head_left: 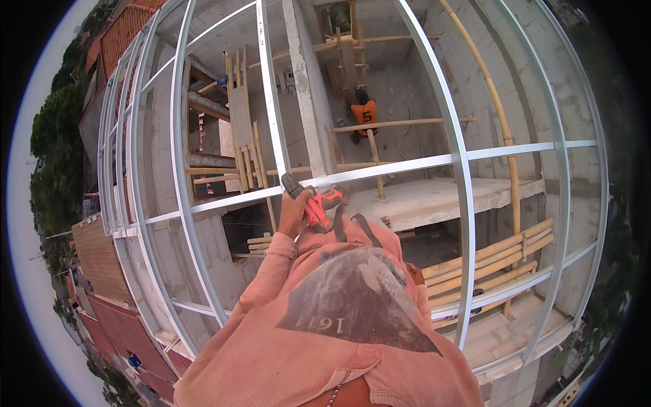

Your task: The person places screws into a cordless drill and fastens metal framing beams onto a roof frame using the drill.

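My left hand [293, 209] is wrapped around a red and black cordless drill [316, 213], just in front of my body. The drill's dark front end lies by the joint where a long silver metal channel [269, 88] meets a silver crossbar [400, 167]. Whether it touches the metal, I cannot tell. Down at my right side, my right hand [414, 273] shows only as a small patch beside the pink shirt. Its fingers are hidden, as is anything they might hold.
Silver roof framing surrounds me high above open rooms. Below, a person in an orange shirt [364, 112] is among bamboo poles. A concrete wall top [308, 88] runs ahead; a concrete ledge [434, 203] lies underneath. Stacked bamboo [488, 261] is at right, tiled roofs [125, 30] at far left.
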A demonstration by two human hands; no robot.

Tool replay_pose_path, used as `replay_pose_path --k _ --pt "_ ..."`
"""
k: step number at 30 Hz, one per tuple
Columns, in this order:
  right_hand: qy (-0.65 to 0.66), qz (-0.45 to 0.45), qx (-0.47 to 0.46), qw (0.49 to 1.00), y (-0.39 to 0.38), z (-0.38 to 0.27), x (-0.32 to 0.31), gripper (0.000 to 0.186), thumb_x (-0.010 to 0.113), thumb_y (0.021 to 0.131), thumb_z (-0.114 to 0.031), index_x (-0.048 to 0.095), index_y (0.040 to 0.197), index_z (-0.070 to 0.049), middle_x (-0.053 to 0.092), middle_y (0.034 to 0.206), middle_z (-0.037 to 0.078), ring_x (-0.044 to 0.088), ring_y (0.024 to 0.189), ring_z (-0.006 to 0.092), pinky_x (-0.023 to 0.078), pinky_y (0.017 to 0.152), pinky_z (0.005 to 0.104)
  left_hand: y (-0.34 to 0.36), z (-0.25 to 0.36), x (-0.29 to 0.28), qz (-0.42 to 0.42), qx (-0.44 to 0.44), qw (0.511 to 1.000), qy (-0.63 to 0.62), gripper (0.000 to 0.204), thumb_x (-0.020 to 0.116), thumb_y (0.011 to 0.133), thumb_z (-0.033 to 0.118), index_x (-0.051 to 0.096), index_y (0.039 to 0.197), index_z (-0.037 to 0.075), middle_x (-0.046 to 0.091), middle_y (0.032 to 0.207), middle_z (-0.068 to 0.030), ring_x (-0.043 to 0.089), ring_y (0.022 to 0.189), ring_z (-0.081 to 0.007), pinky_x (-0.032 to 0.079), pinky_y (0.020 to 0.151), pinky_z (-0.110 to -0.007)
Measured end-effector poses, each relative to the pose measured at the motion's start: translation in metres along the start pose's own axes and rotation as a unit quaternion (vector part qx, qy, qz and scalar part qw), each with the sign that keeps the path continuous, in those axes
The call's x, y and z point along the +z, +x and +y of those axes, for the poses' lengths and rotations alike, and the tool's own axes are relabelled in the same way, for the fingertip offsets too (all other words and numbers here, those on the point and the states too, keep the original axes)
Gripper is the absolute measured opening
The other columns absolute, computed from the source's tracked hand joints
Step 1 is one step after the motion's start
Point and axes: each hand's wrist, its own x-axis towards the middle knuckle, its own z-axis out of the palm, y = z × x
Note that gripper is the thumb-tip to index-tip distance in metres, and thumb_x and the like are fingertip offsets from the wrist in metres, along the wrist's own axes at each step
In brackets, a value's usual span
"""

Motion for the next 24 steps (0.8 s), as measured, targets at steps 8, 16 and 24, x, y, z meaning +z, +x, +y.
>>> replay_pose_path --k 8,16,24 --pt "-0.008 0.03 0.02 0.999 0.022 -0.028 0.002 0.037 0.062 0.094 -0.03 0.071 0.114 0.0 0.072 0.095 0.012 0.069 0.087 0.0172 0.056 0.076 0.0326 0.015 0.017 -0.007 0.022 0.004 1.0 0.017 0.041 0.072 0.086 0.011 0.05 0.117 -0.004 0.068 0.11 -0.016 0.069 0.085 -0.0193 0.06 0.073 -0.032" --pt "0.167 0.031 0.023 0.985 0.069 -0.068 -0.01 0.032 0.062 0.095 -0.021 0.068 0.116 0.003 0.069 0.097 0.01 0.068 0.089 0.0166 0.059 0.075 0.0306 0.017 0.019 -0.019 0.026 0.034 0.998 0.039 0.04 0.072 0.087 0.01 0.051 0.117 -0.005 0.068 0.099 -0.0121 0.069 0.081 -0.0182 0.06 0.07 -0.032" --pt "0.081 -0.012 0.018 0.996 0.077 -0.059 -0.014 0.032 0.063 0.095 -0.02 0.068 0.116 0.003 0.069 0.098 0.01 0.069 0.09 0.0172 0.061 0.075 0.0319 0.015 0.0 -0.041 0.072 0.02 0.997 -0.023 0.021 0.073 0.086 0.01 0.057 0.098 0.001 0.064 0.085 -0.0061 0.064 0.069 -0.0149 0.055 0.063 -0.031"
